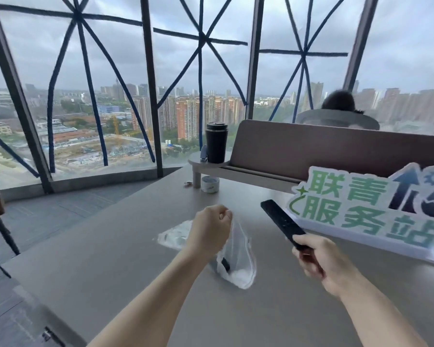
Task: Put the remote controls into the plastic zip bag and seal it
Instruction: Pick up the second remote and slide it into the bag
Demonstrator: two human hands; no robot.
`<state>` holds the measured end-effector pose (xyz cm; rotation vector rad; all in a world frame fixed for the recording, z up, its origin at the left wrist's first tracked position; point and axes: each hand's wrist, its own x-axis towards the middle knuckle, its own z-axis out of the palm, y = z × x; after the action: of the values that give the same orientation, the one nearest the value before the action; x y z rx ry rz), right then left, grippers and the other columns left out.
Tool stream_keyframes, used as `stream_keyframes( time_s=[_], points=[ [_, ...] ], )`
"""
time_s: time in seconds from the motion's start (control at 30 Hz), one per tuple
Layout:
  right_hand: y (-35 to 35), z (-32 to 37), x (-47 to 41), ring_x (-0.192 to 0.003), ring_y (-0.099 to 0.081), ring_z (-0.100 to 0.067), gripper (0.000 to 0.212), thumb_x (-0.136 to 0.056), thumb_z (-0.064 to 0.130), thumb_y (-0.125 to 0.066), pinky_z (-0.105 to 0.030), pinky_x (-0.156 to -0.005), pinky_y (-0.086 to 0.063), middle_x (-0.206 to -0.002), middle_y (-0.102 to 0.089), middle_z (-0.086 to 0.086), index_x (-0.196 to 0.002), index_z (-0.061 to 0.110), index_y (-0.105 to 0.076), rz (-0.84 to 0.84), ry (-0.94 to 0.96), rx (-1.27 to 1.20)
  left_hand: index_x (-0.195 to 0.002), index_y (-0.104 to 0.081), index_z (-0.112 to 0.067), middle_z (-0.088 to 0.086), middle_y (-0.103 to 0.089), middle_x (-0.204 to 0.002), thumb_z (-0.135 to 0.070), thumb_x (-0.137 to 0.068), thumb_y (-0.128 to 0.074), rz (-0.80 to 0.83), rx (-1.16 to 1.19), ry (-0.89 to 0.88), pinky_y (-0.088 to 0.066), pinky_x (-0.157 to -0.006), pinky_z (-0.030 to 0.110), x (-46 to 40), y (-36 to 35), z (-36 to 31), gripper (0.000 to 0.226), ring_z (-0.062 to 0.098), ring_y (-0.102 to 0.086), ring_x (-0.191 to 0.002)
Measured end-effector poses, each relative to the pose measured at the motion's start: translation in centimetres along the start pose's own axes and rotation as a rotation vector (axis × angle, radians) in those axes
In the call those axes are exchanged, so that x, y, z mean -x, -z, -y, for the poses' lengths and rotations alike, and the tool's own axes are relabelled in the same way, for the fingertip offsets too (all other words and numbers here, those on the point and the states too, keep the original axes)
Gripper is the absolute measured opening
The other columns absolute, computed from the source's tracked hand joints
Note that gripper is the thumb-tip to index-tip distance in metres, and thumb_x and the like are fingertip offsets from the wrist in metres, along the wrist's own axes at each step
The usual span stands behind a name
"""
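Observation:
My left hand (209,229) is closed on the top edge of a clear plastic zip bag (241,256) and holds it up off the grey table (110,259). A dark remote (226,264) shows through the bag near its bottom, partly hidden by my left forearm. To the right, my right hand (318,261) grips the near end of a long black remote control (281,222), which points up and to the left, apart from the bag. A second piece of clear plastic (173,236) lies flat on the table behind my left wrist.
A green-and-white cut-out sign (361,209) lies at the right. Further back stand a shelf riser (206,162) with a black tumbler (216,142), a small round tin (210,184) and a brown desk divider (336,151). A person's head (338,101) shows behind the divider.

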<state>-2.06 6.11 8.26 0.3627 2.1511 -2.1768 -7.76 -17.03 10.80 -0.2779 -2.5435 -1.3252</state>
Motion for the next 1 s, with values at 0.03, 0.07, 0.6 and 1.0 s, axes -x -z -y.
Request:
stream_keyframes(
  time_s=[0.03,0.07,0.6,1.0],
  points=[
    [1.3,0.9,2.4,-0.034,-0.023,-0.011,0.015,-0.090,0.016,-0.051,-0.020,-0.036,-0.013,-0.055,-0.047,-0.003,-0.090,0.005,-0.060,0.052,-0.001,-0.032,-0.077,-0.065,-0.011,0.005,-0.066,-0.066,-0.029,-0.088,-0.047,-0.005,0.022,-0.016,-0.054,-0.057,0.034,0.2,-0.7,-0.8,0.027,0.028,-0.064,-0.066],
    [2.6,1.8,5.2,-0.035,-0.022,-0.011,0.016,-0.090,0.016,-0.050,-0.021,-0.037,-0.011,-0.055,-0.045,-0.004,-0.089,0.004,-0.061,0.083,0.006,-0.020,-0.080,-0.066,-0.012,0.007,-0.069,-0.072,-0.029,-0.089,-0.048,-0.009,0.033,-0.041,-0.051,-0.062,0.032,0.5,-1.5,-1.7,0.027,0.028,-0.065,-0.072],
    [3.6,-1.8,14.3,-0.044,-0.056,-0.016,0.022,-0.090,0.012,-0.055,-0.025,-0.042,-0.040,-0.087,-0.074,-0.006,-0.101,0.005,-0.072,-0.146,0.050,0.305,-0.056,-0.055,-0.007,0.001,-0.050,-0.045,-0.027,-0.089,-0.052,0.097,0.089,-0.145,-0.052,-0.057,0.039,9.1,-7.9,-10.1,0.039,0.034,-0.058,-0.054],
    [23.4,-9.0,17.6,-0.114,-0.059,-0.033,0.063,-0.087,0.061,-0.046,-0.041,-0.089,-0.045,-0.128,-0.056,-0.012,-0.128,0.013,-0.052,-0.949,-0.306,0.716,-0.074,-0.069,-0.005,0.000,-0.047,-0.047,-0.027,-0.089,-0.057,0.273,0.315,-0.034,-0.037,-0.047,0.029,6.7,-15.8,-14.6,0.029,0.018,-0.039,-0.042]
  ],
)
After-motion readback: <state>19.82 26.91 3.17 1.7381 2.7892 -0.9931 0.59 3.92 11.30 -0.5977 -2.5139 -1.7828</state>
